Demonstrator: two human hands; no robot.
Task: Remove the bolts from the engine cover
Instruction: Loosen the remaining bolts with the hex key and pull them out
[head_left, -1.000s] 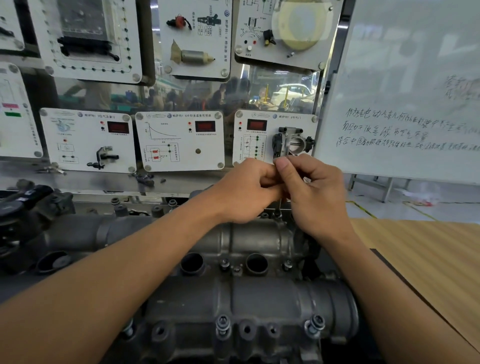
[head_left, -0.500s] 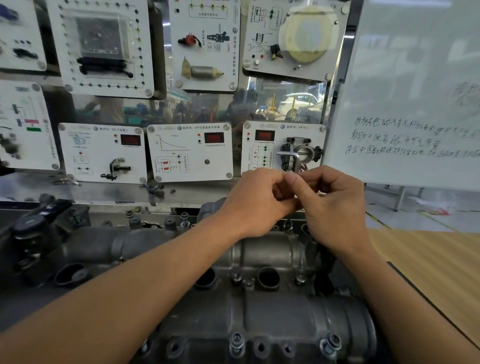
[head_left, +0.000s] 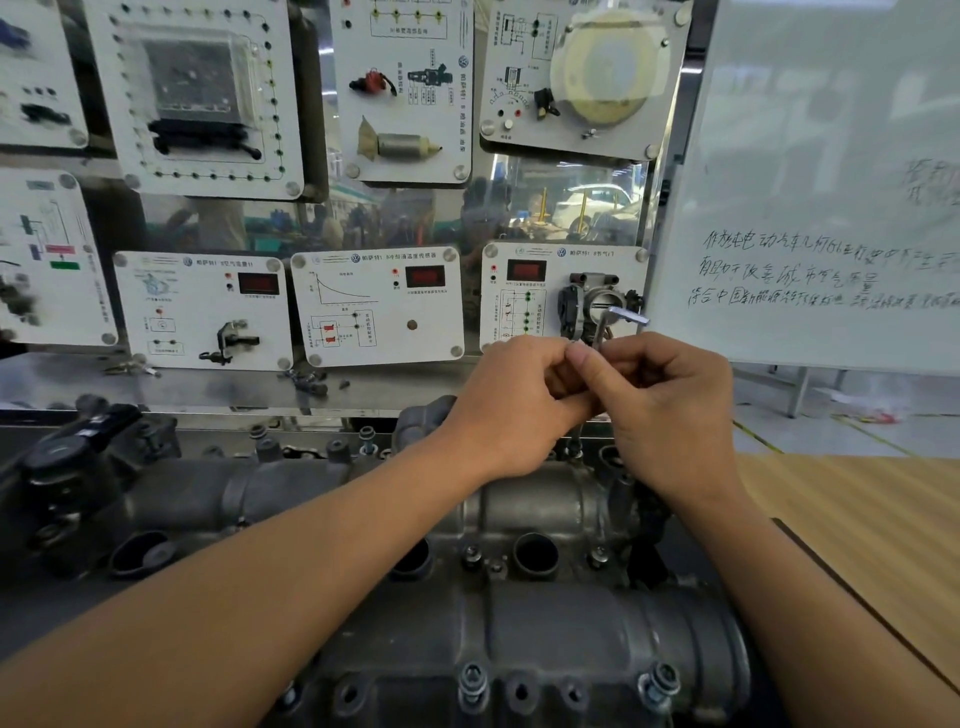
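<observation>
Grey grimy engine cover (head_left: 545, 639); bolts (head_left: 472, 680) seated; left hand (head_left: 514, 410), right hand (head_left: 670, 415) pinch hex key (head_left: 602, 327).

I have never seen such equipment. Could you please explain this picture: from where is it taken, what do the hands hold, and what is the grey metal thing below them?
There is no machine here. A person works with bare hands, and the camera sits on the person's head, looking forward and down. The left hand and the right hand meet and pinch an L-shaped hex key, a tool for turning bolts. It stands upright above the far edge of the engine cover, the grey metal block. One bolt sits in its near edge. Behind stand white training panels. To the right are a whiteboard and a wooden table.
</observation>
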